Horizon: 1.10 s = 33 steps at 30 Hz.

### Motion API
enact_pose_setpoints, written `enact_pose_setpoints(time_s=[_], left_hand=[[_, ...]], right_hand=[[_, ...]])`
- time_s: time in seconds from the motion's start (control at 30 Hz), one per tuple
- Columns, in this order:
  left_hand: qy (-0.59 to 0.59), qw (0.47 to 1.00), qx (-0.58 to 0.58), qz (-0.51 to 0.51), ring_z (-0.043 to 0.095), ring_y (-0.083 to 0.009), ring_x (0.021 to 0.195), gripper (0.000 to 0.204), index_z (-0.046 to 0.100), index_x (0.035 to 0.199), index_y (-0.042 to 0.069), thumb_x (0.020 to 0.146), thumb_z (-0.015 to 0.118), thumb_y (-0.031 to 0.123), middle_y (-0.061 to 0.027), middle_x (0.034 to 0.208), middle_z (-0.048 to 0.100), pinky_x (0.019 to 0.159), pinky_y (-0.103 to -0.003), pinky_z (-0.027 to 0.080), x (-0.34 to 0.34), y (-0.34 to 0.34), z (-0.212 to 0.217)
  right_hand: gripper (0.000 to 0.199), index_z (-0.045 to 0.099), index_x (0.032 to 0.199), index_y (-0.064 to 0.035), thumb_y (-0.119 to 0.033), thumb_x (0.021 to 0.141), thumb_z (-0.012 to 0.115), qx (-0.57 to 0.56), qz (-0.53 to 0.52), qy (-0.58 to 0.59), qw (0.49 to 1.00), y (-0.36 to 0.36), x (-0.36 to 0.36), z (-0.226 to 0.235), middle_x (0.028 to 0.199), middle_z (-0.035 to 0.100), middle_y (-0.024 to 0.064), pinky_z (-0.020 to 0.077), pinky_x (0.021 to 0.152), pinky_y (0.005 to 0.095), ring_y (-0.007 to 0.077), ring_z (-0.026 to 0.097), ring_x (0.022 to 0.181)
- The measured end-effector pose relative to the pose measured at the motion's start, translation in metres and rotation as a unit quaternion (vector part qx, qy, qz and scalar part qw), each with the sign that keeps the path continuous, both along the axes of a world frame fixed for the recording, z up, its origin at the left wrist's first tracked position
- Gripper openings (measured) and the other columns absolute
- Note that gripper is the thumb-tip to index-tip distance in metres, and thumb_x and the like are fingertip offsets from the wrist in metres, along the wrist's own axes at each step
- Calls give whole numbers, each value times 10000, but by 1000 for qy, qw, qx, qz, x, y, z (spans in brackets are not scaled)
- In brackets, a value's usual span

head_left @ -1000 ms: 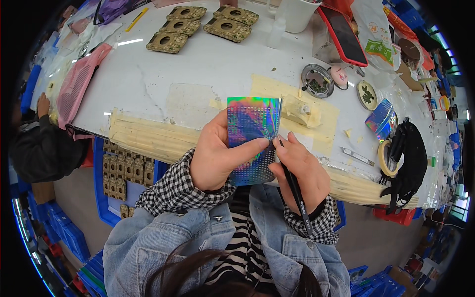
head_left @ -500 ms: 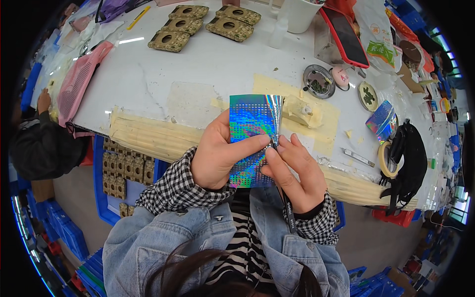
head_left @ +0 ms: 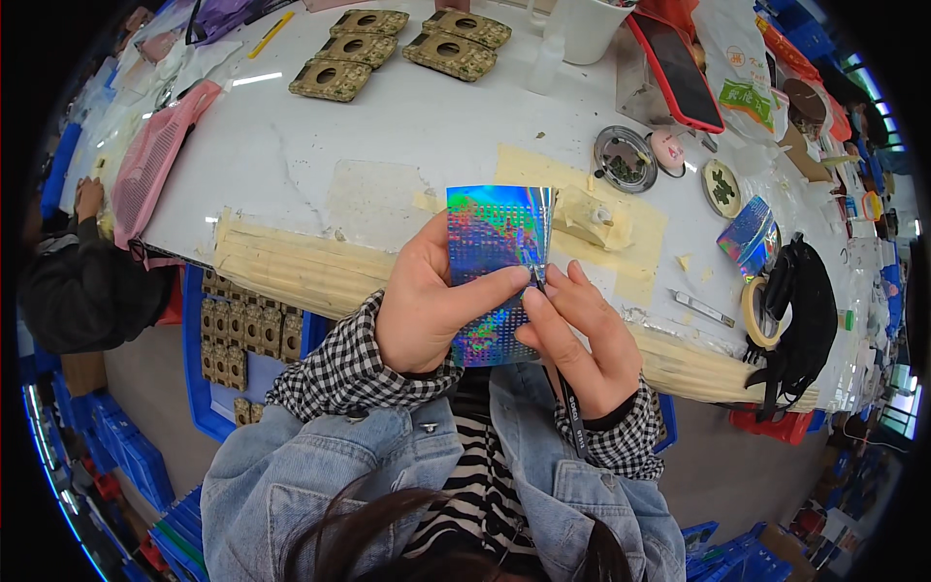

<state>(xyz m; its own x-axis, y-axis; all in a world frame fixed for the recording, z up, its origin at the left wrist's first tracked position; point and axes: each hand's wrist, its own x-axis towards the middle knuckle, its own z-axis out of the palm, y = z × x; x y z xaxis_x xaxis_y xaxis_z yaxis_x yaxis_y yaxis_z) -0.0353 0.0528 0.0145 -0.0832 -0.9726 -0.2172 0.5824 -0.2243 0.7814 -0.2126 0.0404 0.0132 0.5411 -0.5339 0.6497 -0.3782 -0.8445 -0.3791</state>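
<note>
A shiny holographic sheet (head_left: 485,225), marked with rows of small pieces, is held upright over the table's near edge. My left hand (head_left: 417,308) is closed on its left side, the thumb pressed flat on the front and the other fingers hidden behind. My right hand (head_left: 590,344) is closed around slim black tweezers (head_left: 573,415), whose rear end points down toward my sleeve. Their tips meet the sheet beside my left thumb, near its right edge. Whether a piece sits between the tips is too small to tell.
Camouflage-patterned model hulls (head_left: 451,53) stand at the back; more fill a blue tray (head_left: 208,412) below left. A taped block (head_left: 593,218) sits beyond my right hand. Rightward lie a knife (head_left: 700,307), tape roll (head_left: 761,315), black pouch (head_left: 805,320) and dishes (head_left: 626,160) of small green parts.
The sheet has tilted slightly, so its coloured reflections have shifted. My right hand and the tweezers have moved a little to the right; both grips are the same.
</note>
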Motion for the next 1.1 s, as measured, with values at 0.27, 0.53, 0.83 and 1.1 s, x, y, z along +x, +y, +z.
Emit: enact_pose_setpoints(time_s=[0.27,0.53,0.83,1.1], left_hand=[[4,1000,-8,-7,631,-133,950,369,518,1176,5,836,649,-54,-77,1051,650,838,-273,513,0,-1,-2],[23,1000,-4,-17,633,-138,943,362,522,1174,0,838,645,-58,-83,1049,650,833,-279,518,1,-2,-1],[14,998,-14,68,654,-191,952,340,513,1194,-4,866,594,-41,-121,1084,649,847,-339,543,25,-8,1],[21,996,-21,88,660,-191,937,342,520,1178,-3,855,616,-54,-118,1069,659,822,-342,556,33,-13,-4]], right_hand=[[384,673,1083,19,-86,727,774,-4,1,0,1000,-1,-1,1,962,633,155,538,878,477,315,657,969],[380,668,1085,18,-80,731,765,0,1,-9,1000,-1,-3,2,966,639,153,539,892,460,304,654,980],[361,685,1059,-46,-167,731,772,21,-31,48,998,7,-38,-10,924,663,113,543,863,465,280,667,926],[335,670,1059,-37,-137,750,751,10,-43,130,990,20,-41,-28,958,663,124,550,853,430,284,652,957]])
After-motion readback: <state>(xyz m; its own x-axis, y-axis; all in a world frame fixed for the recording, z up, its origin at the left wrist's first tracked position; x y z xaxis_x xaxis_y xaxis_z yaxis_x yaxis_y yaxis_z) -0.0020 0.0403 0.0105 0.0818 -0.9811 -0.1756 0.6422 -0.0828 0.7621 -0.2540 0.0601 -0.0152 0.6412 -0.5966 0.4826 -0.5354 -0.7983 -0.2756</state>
